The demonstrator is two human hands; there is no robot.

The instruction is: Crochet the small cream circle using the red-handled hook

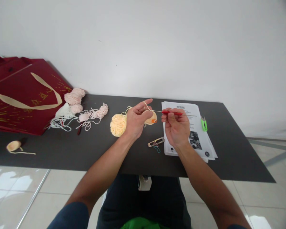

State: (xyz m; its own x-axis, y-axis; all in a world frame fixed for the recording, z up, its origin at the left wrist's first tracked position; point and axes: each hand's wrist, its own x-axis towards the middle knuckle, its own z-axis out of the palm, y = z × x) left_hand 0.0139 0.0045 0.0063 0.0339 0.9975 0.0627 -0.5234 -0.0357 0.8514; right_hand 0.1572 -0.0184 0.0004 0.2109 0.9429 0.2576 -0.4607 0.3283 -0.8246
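My left hand (137, 119) is closed on a small cream-yellow crochet piece (150, 118) with an orange patch at its right end. Pale yarn loops over its raised index finger. In my right hand (177, 128) is a crochet hook with a red handle (172, 113), pinched between thumb and fingers and pointing left. A taut strand runs from the left hand to the hook's tip. Just left of my left hand lies a yellow yarn ball (118, 125), partly covered by that hand. Printed sheets (206, 149) lie beneath my right hand.
Green thread snips (204, 124) lie on the papers' right edge. A beige cutter (155, 142) and coiled stitch markers (157, 148) sit nearer me. Leftward are pink yarn (74, 96), white yarn (64, 111), a dark red bag (21, 86) and a small cream crochet piece (13, 146).
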